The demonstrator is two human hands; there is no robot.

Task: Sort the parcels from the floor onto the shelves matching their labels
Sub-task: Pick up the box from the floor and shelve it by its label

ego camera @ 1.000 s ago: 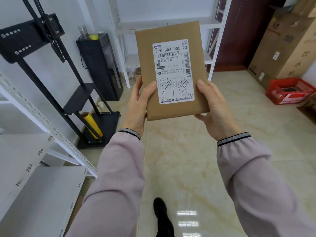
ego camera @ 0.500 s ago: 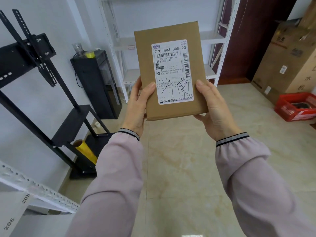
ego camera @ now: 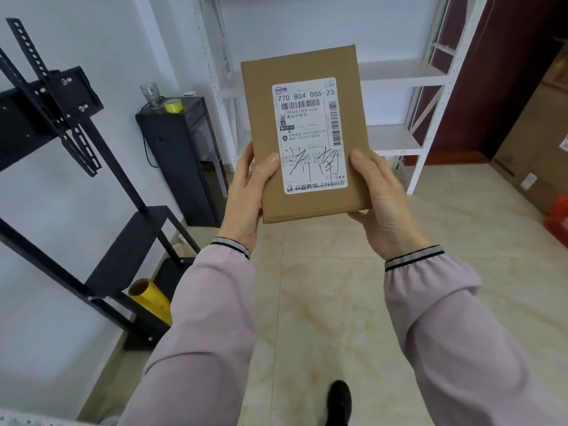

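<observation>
- Parcel [ego camera: 302,133] held upright at centre frame, off the floor, its label [ego camera: 309,135] facing me: "770 B04 005-23".
- Left hand [ego camera: 249,195] and right hand [ego camera: 379,198] each keep a grip pinching the lower edges, thumbs on the front.
- White shelves [ego camera: 399,78] at upper centre, behind the parcel; visible boards bare.
- Judgement: this parcel is picked and read, not yet shelved. No other parcels in view, so the remainder is unknown.

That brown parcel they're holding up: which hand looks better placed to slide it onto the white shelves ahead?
Probably the right hand. It cups the parcel at its bottom corner, and the white shelves lie ahead and rightward. The left hand only steadies its left edge.
</observation>
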